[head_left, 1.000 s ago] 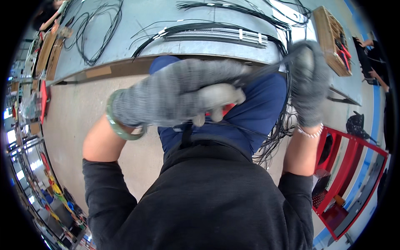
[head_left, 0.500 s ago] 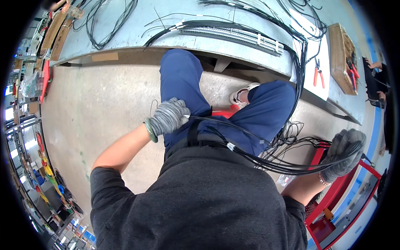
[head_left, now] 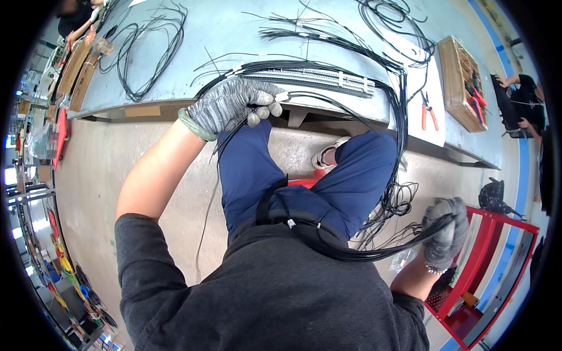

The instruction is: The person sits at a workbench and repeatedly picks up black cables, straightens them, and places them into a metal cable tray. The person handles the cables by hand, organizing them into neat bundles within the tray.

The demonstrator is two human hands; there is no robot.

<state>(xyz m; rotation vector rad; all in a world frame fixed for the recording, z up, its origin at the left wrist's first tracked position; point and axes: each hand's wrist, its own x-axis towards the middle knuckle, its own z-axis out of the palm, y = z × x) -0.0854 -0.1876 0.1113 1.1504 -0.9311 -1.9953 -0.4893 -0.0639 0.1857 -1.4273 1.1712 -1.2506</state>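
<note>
My left hand (head_left: 234, 106), in a grey knitted glove, is closed around a few thin black wires (head_left: 325, 98) at the table's front edge. A white tag (head_left: 281, 96) on these wires sits at my fingertips, and loose ends hang below the hand. Out to the right, my gloved right hand (head_left: 446, 234) grips a thick bundle of black wires (head_left: 363, 255) that sags across my waist. Just beyond my left hand lies a long row of terminal blocks (head_left: 328, 81), with a black wire harness (head_left: 403, 111) running along it and over the table edge.
Coiled black wires (head_left: 143, 58) lie on the table (head_left: 216, 29). Red-handled pliers (head_left: 429, 114) rest on white paper near a wooden tool box (head_left: 459, 88). A red-framed cart (head_left: 468, 275) stands at right, by tangled wires (head_left: 392, 210). Other people are at both far sides.
My left hand has risen from my thigh to the table edge, carrying the tagged wires. My right hand has shifted left and slightly down, still gripping the bundle.
</note>
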